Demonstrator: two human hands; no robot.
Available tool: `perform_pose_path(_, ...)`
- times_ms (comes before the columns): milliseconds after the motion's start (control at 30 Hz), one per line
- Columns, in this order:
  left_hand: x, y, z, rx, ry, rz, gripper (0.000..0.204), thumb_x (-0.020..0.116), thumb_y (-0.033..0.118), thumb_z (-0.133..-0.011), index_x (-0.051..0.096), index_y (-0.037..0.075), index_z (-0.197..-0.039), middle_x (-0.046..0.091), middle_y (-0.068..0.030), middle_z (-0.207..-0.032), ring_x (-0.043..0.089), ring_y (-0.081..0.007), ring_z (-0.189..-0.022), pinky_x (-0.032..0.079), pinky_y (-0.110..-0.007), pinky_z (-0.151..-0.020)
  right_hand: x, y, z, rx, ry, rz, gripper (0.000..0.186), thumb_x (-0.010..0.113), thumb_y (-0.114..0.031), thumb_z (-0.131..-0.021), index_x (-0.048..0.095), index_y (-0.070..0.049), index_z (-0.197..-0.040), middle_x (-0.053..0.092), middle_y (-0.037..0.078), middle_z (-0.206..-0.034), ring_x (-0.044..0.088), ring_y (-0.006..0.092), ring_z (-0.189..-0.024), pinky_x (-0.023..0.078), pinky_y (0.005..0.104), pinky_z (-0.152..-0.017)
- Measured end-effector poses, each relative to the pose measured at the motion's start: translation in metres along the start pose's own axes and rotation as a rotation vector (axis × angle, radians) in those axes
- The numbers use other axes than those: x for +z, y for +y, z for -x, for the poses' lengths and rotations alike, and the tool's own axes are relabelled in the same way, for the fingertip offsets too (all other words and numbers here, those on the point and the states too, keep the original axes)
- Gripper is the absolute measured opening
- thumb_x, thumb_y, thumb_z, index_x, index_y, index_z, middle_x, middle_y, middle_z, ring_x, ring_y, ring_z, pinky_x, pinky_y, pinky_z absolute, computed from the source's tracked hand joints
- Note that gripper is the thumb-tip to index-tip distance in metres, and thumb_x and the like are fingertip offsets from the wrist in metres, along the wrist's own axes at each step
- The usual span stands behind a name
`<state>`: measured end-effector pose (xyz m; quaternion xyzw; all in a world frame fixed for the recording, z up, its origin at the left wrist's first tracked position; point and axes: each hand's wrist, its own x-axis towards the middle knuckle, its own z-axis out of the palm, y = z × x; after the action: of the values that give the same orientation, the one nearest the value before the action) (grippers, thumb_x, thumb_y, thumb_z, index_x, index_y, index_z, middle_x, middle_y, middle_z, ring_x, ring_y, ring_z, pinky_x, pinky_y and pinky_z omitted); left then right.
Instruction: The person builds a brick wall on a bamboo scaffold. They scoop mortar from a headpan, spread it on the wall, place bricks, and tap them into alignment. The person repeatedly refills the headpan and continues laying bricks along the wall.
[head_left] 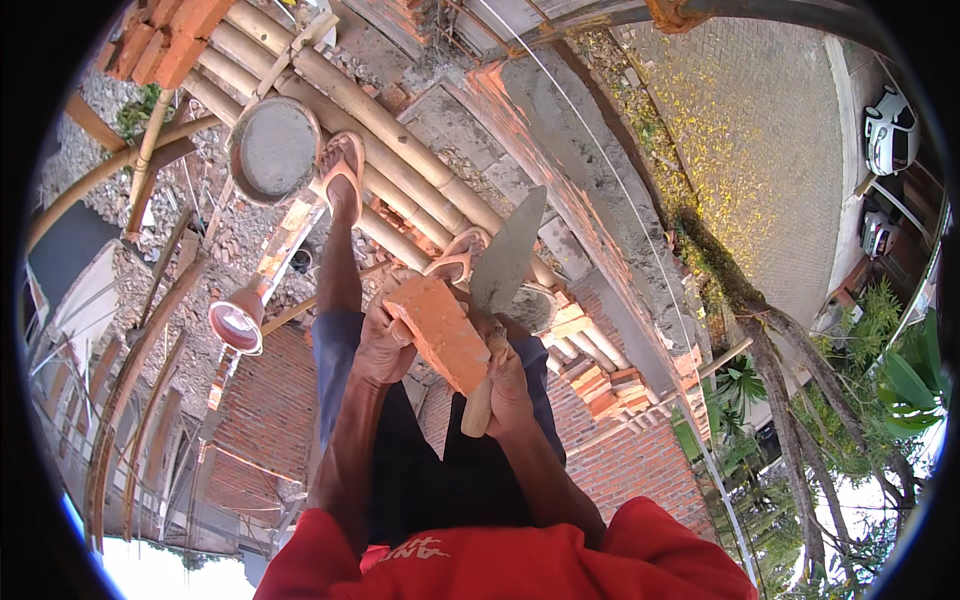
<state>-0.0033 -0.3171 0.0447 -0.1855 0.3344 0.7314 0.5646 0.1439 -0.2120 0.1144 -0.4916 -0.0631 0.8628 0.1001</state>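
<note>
An orange brick (437,332) is held up in front of my body, tilted, with my left hand (383,338) closed around its left end. My right hand (508,388) grips the wooden handle of a trowel (508,252), whose grey pointed blade rises up and to the right beyond the brick. The right hand's fingers are close against the brick's right end; whether they press on it I cannot tell. Past my sandalled left foot stands a round tub of grey mortar (274,150). Wet mortar tops the brick wall (590,150) to the right.
I stand on scaffolding of bamboo poles (385,125). Brick stacks lie on it at the upper left (172,45) and at the right (600,375). A taut string (600,130) runs along the wall. A second mortar container (533,308) sits partly hidden near my right knee. Rubble lies below.
</note>
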Motion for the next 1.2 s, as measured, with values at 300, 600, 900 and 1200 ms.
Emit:
perform_pose_path(300,0.045,-0.025,-0.005,-0.01,-0.049,-0.139,0.086,0.074,0.049,-0.095,0.038,0.003,-0.159,0.047,-0.011,-0.157,0.051,-0.02,-0.14,0.045,-0.039,-0.116,0.001,-0.032,0.002,-0.232,0.057,-0.012,0.048,0.088,-0.006,-0.082,0.049,-0.016,-0.108,0.062,0.005,-0.113,0.069,0.0184,-0.103,0.061,0.0335,-0.088)
perform_pose_path(600,0.143,-0.021,-0.083,0.268,0.081,-0.412,0.06,0.077,0.027,-0.098,0.051,-0.007,-0.14,0.065,-0.0172,-0.129,0.065,-0.0204,-0.119,0.053,-0.034,-0.103,0.028,-0.115,-0.07,-0.724,0.064,0.303,0.043,0.083,0.003,-0.082,0.052,-0.009,-0.109,0.067,0.01,-0.118,0.067,0.0164,-0.104,0.056,0.0309,-0.091)
perform_pose_path(900,0.178,0.005,-0.18,0.291,0.271,-0.034,0.044,0.083,0.008,-0.091,0.061,-0.008,-0.126,0.072,-0.0119,-0.112,0.068,-0.0146,-0.097,0.055,-0.029,-0.086,0.069,-0.174,-0.143,-1.031,0.212,0.702,0.048,0.084,-0.004,-0.086,0.064,0.003,-0.129,0.071,0.008,-0.107,0.065,0.0109,-0.091,0.053,0.0267,-0.079)
perform_pose_path(1200,0.178,0.013,-0.204,0.327,0.39,-0.241,0.035,0.082,0.006,-0.091,0.072,-0.008,-0.122,0.075,-0.0066,-0.106,0.067,-0.0128,-0.092,0.056,-0.028,-0.082,0.069,-0.204,-0.185,-0.993,0.229,0.749,0.044,0.085,-0.001,-0.084,0.065,0.006,-0.124,0.071,0.008,-0.103,0.064,0.0115,-0.083,0.055,0.0269,-0.076)
